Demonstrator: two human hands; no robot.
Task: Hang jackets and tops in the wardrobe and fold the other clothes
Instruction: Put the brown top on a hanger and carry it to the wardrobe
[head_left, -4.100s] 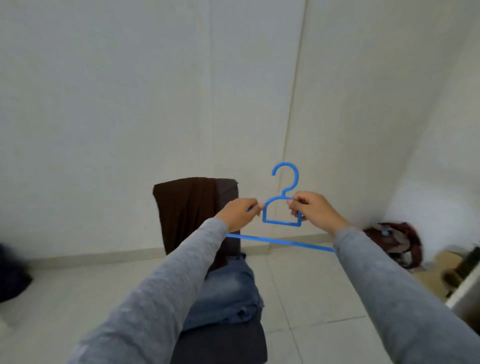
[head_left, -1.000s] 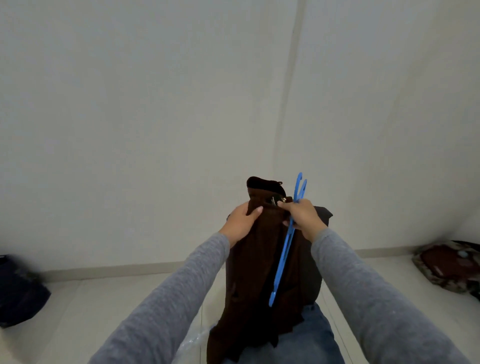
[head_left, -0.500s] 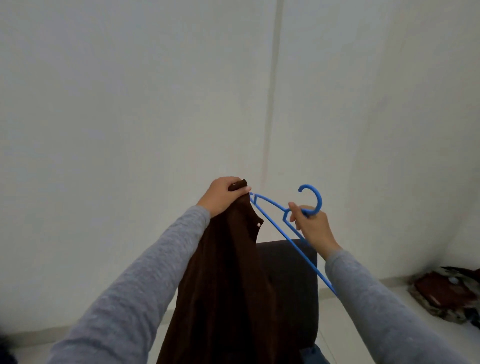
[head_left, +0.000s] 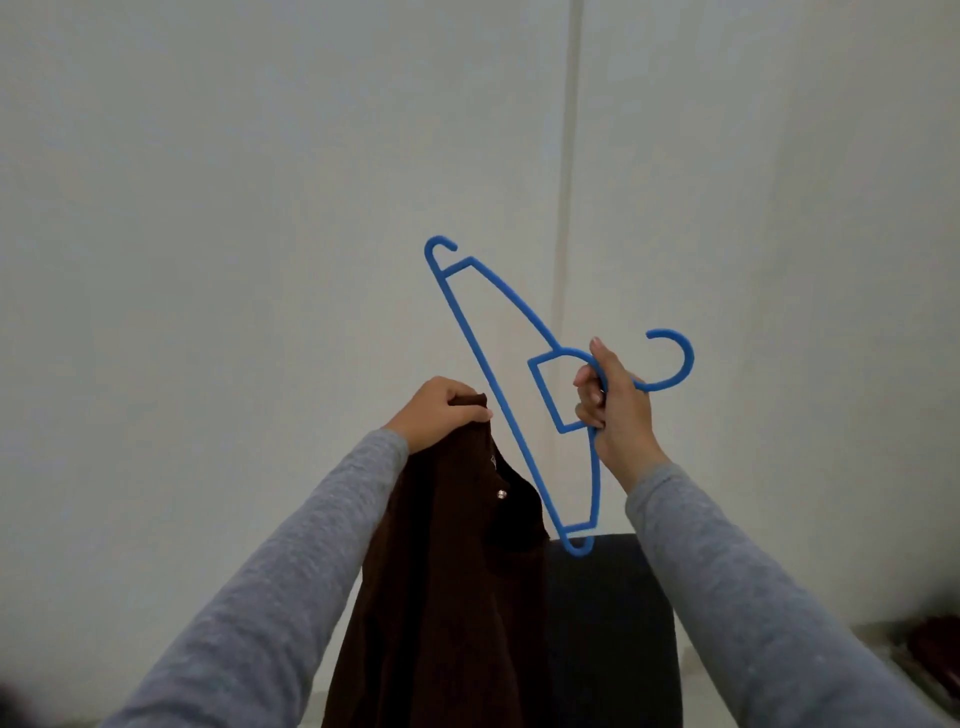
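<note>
My left hand (head_left: 441, 413) grips the top edge of a dark brown top (head_left: 447, 587) and holds it up, so the cloth hangs down in front of me. A small metal snap shows near its collar. My right hand (head_left: 613, 410) holds a blue plastic hanger (head_left: 480, 358) by its neck, just below the hook. The hanger is tilted steeply, one arm pointing up and to the left, the other down beside the brown top. Hanger and top are close together but the hanger is outside the garment.
A dark chair back (head_left: 613, 623) stands behind the hanging top. White walls meet in a corner straight ahead. A reddish patterned bundle (head_left: 935, 649) lies on the floor at the lower right edge.
Both hands have risen. The right hand has swung the hanger up, so one arm now points high to the left. The brown top stays lifted off the chair in my left hand.
</note>
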